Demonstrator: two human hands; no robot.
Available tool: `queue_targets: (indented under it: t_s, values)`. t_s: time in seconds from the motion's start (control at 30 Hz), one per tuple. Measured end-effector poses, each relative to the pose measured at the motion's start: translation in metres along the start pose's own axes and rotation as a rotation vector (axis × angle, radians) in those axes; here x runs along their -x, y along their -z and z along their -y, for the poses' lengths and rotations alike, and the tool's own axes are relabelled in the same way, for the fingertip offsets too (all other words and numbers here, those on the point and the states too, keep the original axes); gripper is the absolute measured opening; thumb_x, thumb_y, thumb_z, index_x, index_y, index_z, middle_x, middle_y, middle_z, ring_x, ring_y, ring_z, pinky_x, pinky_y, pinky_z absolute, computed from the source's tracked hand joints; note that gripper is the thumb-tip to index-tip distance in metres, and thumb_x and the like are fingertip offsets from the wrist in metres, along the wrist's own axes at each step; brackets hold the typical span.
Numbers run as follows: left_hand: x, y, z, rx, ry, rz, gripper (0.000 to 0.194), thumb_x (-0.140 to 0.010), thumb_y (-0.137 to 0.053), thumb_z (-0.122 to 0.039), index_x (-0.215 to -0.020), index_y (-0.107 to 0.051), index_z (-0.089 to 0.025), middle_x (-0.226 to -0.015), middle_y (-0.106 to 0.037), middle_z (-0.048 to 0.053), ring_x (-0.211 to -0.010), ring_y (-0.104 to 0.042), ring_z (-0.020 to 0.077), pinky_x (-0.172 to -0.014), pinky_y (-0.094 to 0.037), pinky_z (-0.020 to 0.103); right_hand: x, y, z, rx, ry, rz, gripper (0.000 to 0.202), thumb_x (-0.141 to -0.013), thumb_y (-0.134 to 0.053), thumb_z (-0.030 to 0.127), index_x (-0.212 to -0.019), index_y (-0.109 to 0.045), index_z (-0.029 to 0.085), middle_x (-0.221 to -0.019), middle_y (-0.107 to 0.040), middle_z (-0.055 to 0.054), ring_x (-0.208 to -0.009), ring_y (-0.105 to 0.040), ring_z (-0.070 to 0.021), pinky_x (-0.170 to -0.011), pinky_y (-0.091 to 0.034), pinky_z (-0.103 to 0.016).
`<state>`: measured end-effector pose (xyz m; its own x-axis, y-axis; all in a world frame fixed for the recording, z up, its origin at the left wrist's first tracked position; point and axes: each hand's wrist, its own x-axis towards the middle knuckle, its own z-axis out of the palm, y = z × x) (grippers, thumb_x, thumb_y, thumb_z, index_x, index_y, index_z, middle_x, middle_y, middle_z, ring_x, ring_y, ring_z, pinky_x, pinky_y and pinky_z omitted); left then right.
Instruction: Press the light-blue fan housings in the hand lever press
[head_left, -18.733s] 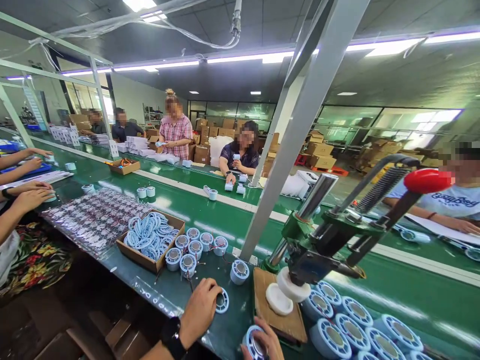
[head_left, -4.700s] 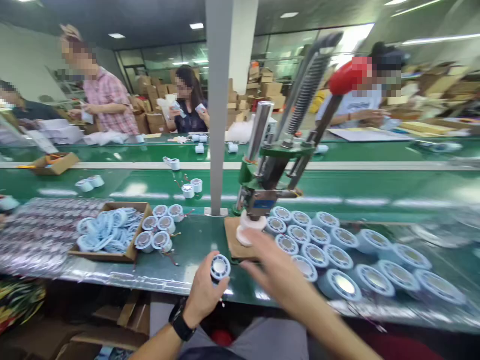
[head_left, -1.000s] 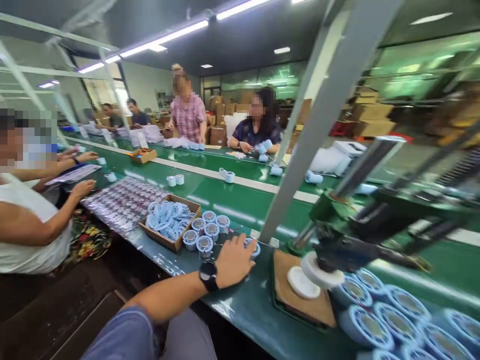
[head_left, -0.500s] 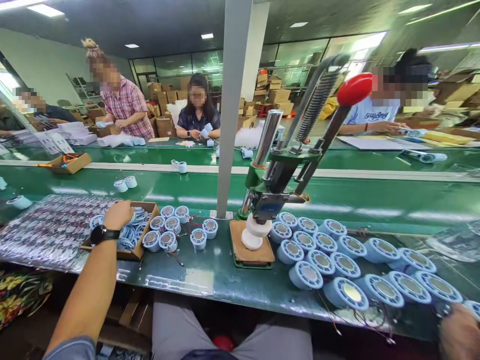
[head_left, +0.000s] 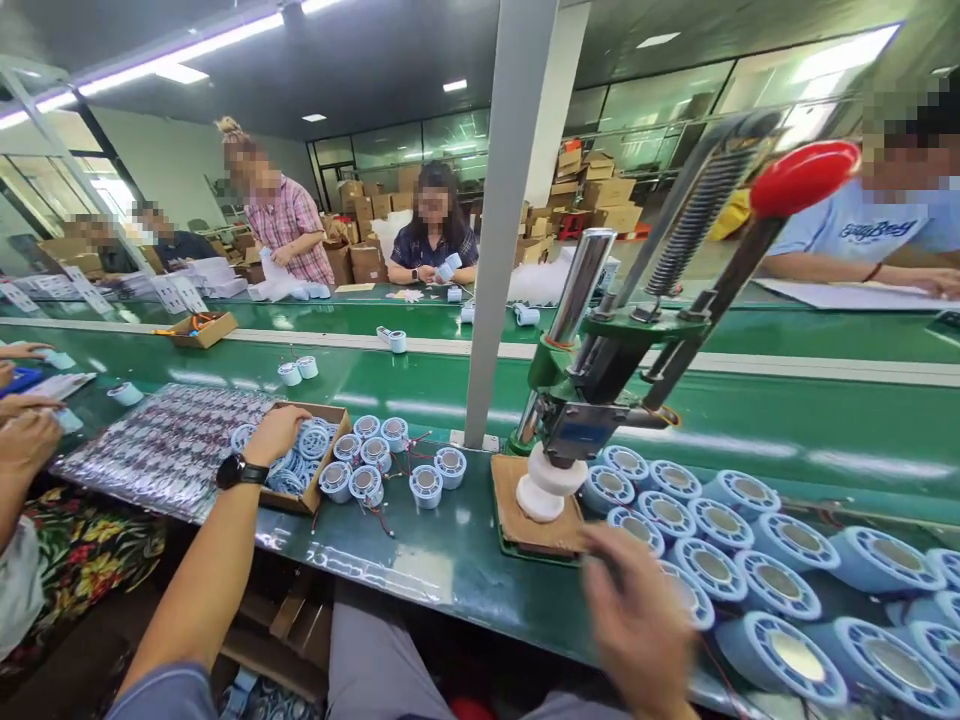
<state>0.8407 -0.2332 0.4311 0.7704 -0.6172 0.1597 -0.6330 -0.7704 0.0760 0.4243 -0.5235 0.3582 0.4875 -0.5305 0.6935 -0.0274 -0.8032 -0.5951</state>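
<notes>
Cardboard box (head_left: 330, 478), open-topped, sits on the near green bench left of the press; it holds a loose heap of pale blue rings (head_left: 306, 447), too tangled to count. Left hand (head_left: 274, 432), black watch on the wrist, lies on that heap with fingers curled down into the rings; whether it has one gripped cannot be told.

Just right of the box: 6 small round blue housings (head_left: 426, 486) with metal centres and thin red wires, standing in a loose cluster on the bench.

Right hand (head_left: 637, 625) is blurred, low in view in front of the wooden pad (head_left: 517, 520); open or clenched, cannot tell. It hides part of the nearest housings.

1 hand press (head_left: 592, 400), green body, red-knobbed lever raised, white round head over a white disc on the pad. Right of it, rows of larger blue housings (head_left: 720, 525), at least 12 visible, running out of view.

Left of the box, a sheet of small packed parts (head_left: 165, 440). A grey post (head_left: 506, 220) stands behind the cluster. Beyond, the green conveyor (head_left: 420, 385) carries 2 housings; 1 further box (head_left: 201, 328) sits farther off. Other people work on the far side and at left.
</notes>
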Motion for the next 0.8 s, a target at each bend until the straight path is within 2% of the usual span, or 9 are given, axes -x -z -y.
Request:
queue_targets:
  t_s: [0.1, 0.17, 0.2, 0.27, 0.33, 0.47, 0.63, 0.7, 0.8]
  values:
    - [0.002, 0.005, 0.003, -0.023, -0.043, 0.059, 0.035, -0.079, -0.048, -0.011, -0.099, -0.076, -0.018, -0.107, -0.076, 0.008, -0.103, -0.069, 0.0233, -0.097, -0.05, 0.031, -0.024, -0.082, 0.013, 0.13, 0.049, 0.339, 0.054, -0.087, -0.043, 0.01, -0.139, -0.053, 0.021, -0.14, -0.048, -0.013, -0.13, -0.05, -0.0267, -0.106, -0.049, -0.045]
    - [0.006, 0.005, 0.002, -0.031, -0.059, 0.063, 0.034, -0.076, -0.053, -0.01, -0.1, -0.076, -0.019, -0.108, -0.076, 0.008, -0.104, -0.069, 0.0228, -0.097, -0.05, 0.031, -0.04, -0.126, 0.019, 0.248, 0.017, 0.499, 0.068, -0.079, -0.042, 0.0, -0.144, -0.048, 0.016, -0.149, -0.038, -0.016, -0.138, -0.041, -0.0289, -0.112, -0.044, -0.045]
    - [0.008, 0.004, 0.002, -0.031, -0.062, 0.054, 0.034, -0.075, -0.056, -0.01, -0.101, -0.075, -0.018, -0.108, -0.075, 0.008, -0.104, -0.068, 0.0231, -0.097, -0.05, 0.031, -0.044, -0.141, 0.02, 0.279, 0.006, 0.534, 0.07, -0.076, -0.042, -0.002, -0.144, -0.05, 0.015, -0.149, -0.038, -0.017, -0.138, -0.041, -0.0299, -0.112, -0.043, -0.045]
    - [0.013, 0.001, 0.001, -0.028, -0.053, 0.019, 0.031, -0.074, -0.06, -0.011, -0.101, -0.074, -0.017, -0.106, -0.074, 0.01, -0.104, -0.068, 0.0242, -0.097, -0.05, 0.032, -0.045, -0.155, 0.019, 0.294, 0.009, 0.552, 0.065, -0.078, -0.043, -0.002, -0.14, -0.054, 0.014, -0.144, -0.044, -0.018, -0.132, -0.047, -0.0309, -0.108, -0.047, -0.044]
    - [0.017, -0.004, 0.0, -0.019, -0.031, -0.033, 0.027, -0.076, -0.061, -0.012, -0.1, -0.073, -0.016, -0.103, -0.073, 0.011, -0.104, -0.067, 0.0251, -0.096, -0.05, 0.034, -0.034, -0.155, 0.017, 0.321, 0.007, 0.555, 0.058, -0.084, -0.043, 0.001, -0.139, -0.054, 0.012, -0.14, -0.047, -0.019, -0.125, -0.052, -0.0315, -0.102, -0.051, -0.044]
    - [0.017, -0.009, 0.0, 0.018, 0.03, -0.145, 0.024, -0.082, -0.056, -0.015, -0.1, -0.072, -0.016, -0.102, -0.071, 0.012, -0.1, -0.067, 0.0262, -0.093, -0.051, 0.037, -0.001, -0.137, 0.011, 0.396, 0.059, 0.499, 0.045, -0.094, -0.048, 0.018, -0.138, -0.054, 0.015, -0.135, -0.05, -0.017, -0.115, -0.056, -0.0312, -0.092, -0.056, -0.043]
    - [0.012, 0.005, -0.01, 0.098, 0.096, -0.314, 0.032, -0.084, -0.048, -0.016, -0.108, -0.069, -0.012, -0.107, -0.071, 0.014, -0.098, -0.066, 0.0259, -0.094, -0.051, 0.039, 0.038, -0.111, 0.013, 0.409, 0.198, 0.343, 0.039, -0.097, -0.048, 0.028, -0.134, -0.057, 0.019, -0.129, -0.054, -0.014, -0.106, -0.058, -0.0277, -0.085, -0.058, -0.039]
    - [0.022, 0.009, -0.031, 0.142, 0.11, -0.378, 0.036, -0.086, -0.046, -0.02, -0.115, -0.066, -0.01, -0.107, -0.07, 0.014, -0.093, -0.066, 0.0248, -0.091, -0.052, 0.04, 0.05, -0.093, 0.018, 0.374, 0.18, 0.335, 0.04, -0.097, -0.047, 0.027, -0.135, -0.055, 0.024, -0.134, -0.051, -0.012, -0.111, -0.057, -0.0267, -0.088, -0.057, -0.038]
    - [0.062, -0.001, -0.092, 0.339, -0.036, -0.396, 0.034, -0.09, -0.047, -0.027, -0.115, -0.067, -0.016, -0.107, -0.071, 0.01, -0.092, -0.066, 0.0221, -0.086, -0.054, 0.035, 0.064, -0.063, 0.025, 0.283, 0.088, 0.364, 0.042, -0.095, -0.044, 0.019, -0.134, -0.056, 0.028, -0.145, -0.041, -0.01, -0.123, -0.052, -0.0253, -0.095, -0.055, -0.038]
